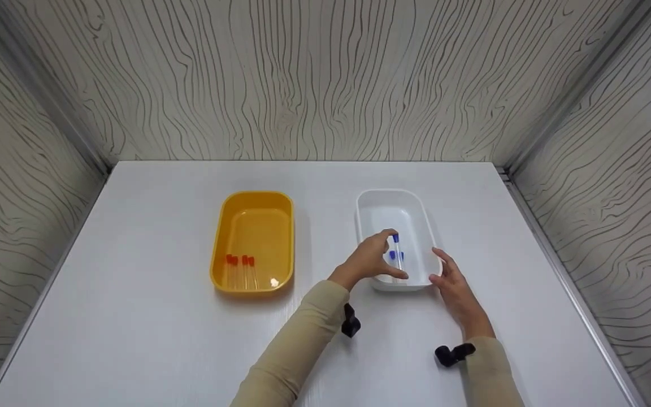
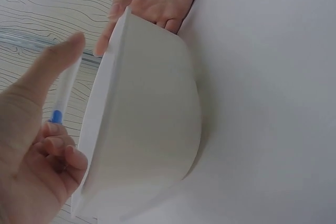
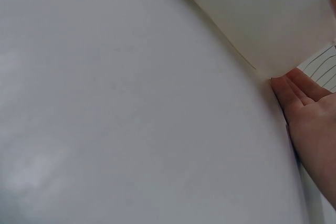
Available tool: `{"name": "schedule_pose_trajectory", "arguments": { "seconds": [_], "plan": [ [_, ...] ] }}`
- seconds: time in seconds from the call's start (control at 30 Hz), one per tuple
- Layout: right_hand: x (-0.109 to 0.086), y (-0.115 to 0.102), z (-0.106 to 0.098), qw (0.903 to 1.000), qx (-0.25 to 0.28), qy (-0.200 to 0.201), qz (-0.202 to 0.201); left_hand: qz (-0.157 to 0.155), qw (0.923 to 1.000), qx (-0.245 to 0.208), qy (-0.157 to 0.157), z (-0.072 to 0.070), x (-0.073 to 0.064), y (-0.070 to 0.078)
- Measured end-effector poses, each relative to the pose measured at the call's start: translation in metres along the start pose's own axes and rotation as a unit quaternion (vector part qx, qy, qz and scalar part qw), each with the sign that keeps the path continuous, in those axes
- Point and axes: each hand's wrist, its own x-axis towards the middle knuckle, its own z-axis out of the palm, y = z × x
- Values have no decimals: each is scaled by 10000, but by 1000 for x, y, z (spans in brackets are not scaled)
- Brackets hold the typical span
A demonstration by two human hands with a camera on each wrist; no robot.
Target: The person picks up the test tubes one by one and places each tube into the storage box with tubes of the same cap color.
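My left hand [image 1: 368, 259] reaches over the white tray [image 1: 385, 213] and holds a clear test tube [image 1: 398, 251] with a blue cap. Its thumb is at the glass end and its fingers are by the cap, as the left wrist view shows for the tube [image 2: 67, 85]. Under it, a pair of blue caps [image 1: 392, 255] shows inside the tray. At the tray's front right corner, my right hand [image 1: 456, 291] touches the rim and outer wall with spread, fairly straight fingers. In the right wrist view its fingers [image 3: 287, 94] meet the tray's lower corner.
A yellow tray [image 1: 257, 195] stands to the left on the white table [image 1: 150, 226], with several red-capped tubes [image 1: 245, 270] lying side by side at its near end. Wood-grain panels [image 1: 303, 79] enclose the table at the back and both sides.
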Motion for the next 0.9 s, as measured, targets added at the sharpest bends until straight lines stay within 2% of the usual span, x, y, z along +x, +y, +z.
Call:
{"name": "schedule_pose_trajectory", "arguments": {
  "seconds": [0.1, 0.37, 0.47, 0.6, 0.73, 0.9],
  "plan": [
    [0, 1, 0, 9999, 78, -9, -121, -49, 10000, -54, 20, 3, 3, 0],
    [1, 1, 0, 10000, -25, 61, -62, -349, 9991, -198, 109, 9, 9, 2],
    [0, 1, 0, 9999, -46, 91, -68, -302, 9994, -70, 145, 11, 11, 3],
    [0, 1, 1, 9998, -83, 153, 3, -214, 9991, 343, 124, 13, 13, 3],
    [-1, 0, 1, 9996, -180, 160, 118, -362, 9970, 683, 23, 14, 15, 2],
    [-1, -2, 1, 9997, -153, 160, 89, -535, 9962, 679, -64, 12, 18, 3]
  ]
}}
